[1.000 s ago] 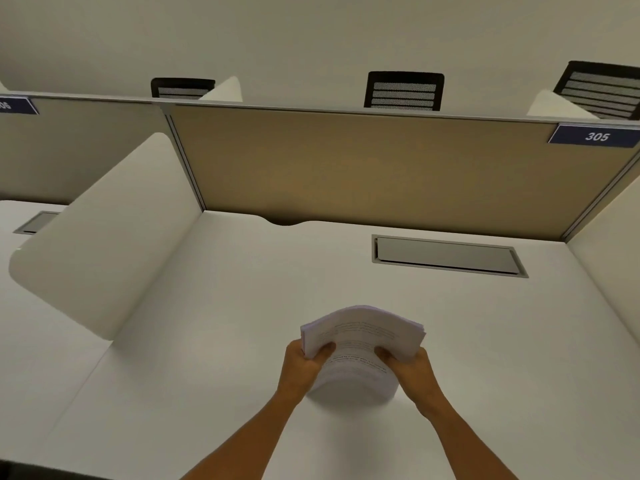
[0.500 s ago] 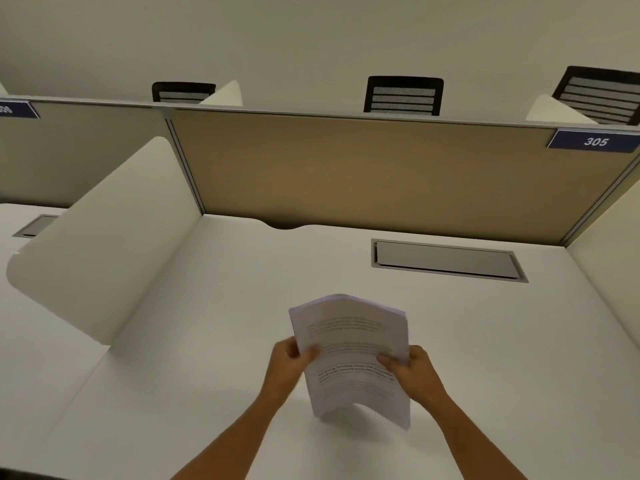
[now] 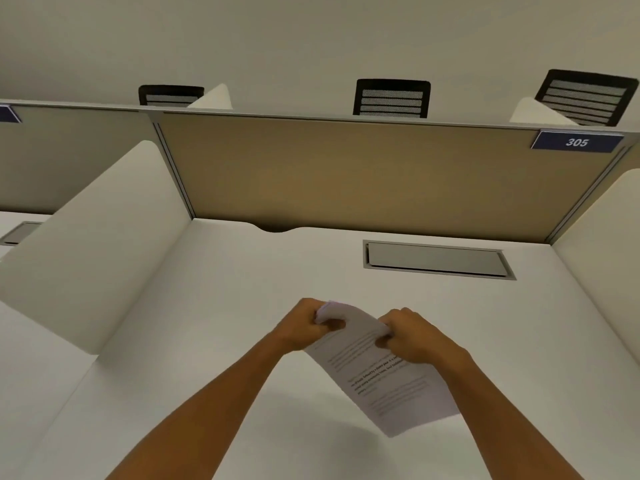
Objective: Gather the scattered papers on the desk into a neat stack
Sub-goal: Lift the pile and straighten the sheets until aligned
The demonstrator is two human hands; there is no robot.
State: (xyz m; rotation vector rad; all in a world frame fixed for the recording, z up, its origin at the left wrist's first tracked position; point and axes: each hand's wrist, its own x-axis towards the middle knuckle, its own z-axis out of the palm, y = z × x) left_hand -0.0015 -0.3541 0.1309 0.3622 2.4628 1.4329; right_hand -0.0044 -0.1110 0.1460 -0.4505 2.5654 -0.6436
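Above the white desk [image 3: 214, 306], left hand [image 3: 304, 327] and right hand [image 3: 412, 336] grip clenched on papers [image 3: 388, 379], lower edge hanging free

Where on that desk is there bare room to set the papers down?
Bare desk lies left of the hands, up to the white side divider, and right, below the grey hatch. Only the middle is taken: both hands hold the papers.

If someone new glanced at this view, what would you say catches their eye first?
Most likely the two hands, left and right, gripping the top edge of a stack of papers that hangs tilted above the white desk at the centre. After that, the blue sign reading 305 at the upper right of the tan partition.
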